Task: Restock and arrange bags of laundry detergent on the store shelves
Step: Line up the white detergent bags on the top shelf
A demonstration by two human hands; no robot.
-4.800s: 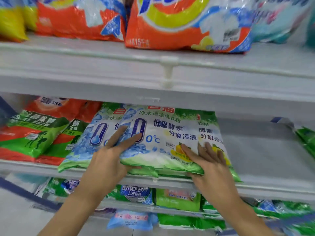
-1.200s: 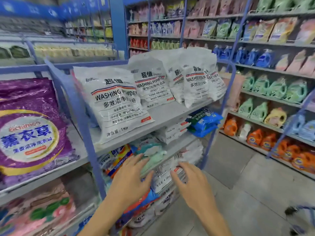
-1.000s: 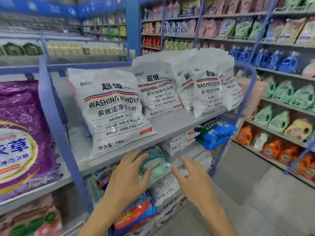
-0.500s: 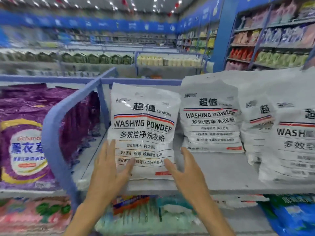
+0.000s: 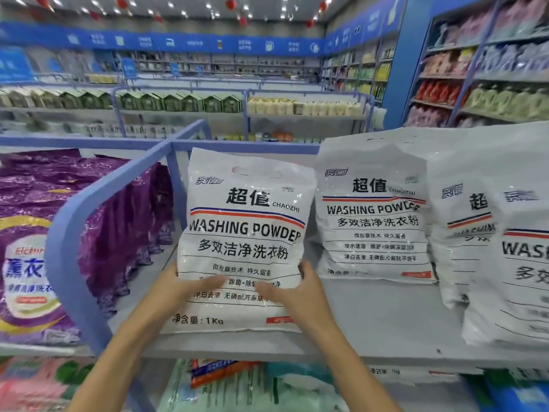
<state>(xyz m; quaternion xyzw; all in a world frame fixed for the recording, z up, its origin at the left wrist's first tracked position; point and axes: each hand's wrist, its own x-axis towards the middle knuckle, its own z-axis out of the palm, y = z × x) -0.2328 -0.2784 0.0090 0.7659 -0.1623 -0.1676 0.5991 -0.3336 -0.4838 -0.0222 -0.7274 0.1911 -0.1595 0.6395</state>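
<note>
A white 1 kg bag of washing powder (image 5: 243,233) leans back on the grey top shelf (image 5: 371,322), near its left end. My left hand (image 5: 184,288) grips the bag's lower left side, thumb across the front. My right hand (image 5: 294,288) grips its lower right side the same way. To its right stands a second white bag (image 5: 374,221), and more white bags (image 5: 505,239) crowd the shelf's right end.
A blue rail divider (image 5: 89,209) separates this bay from purple detergent bags (image 5: 35,248) on the left. Green and orange bags (image 5: 237,385) lie on the shelf below. Further aisles of bottles and pouches (image 5: 490,69) fill the background.
Over the frames I left the green bags on a lower shelf and came up to the white bags. My hands, spread before the leftmost bag half a second ago, now grip its sides.
</note>
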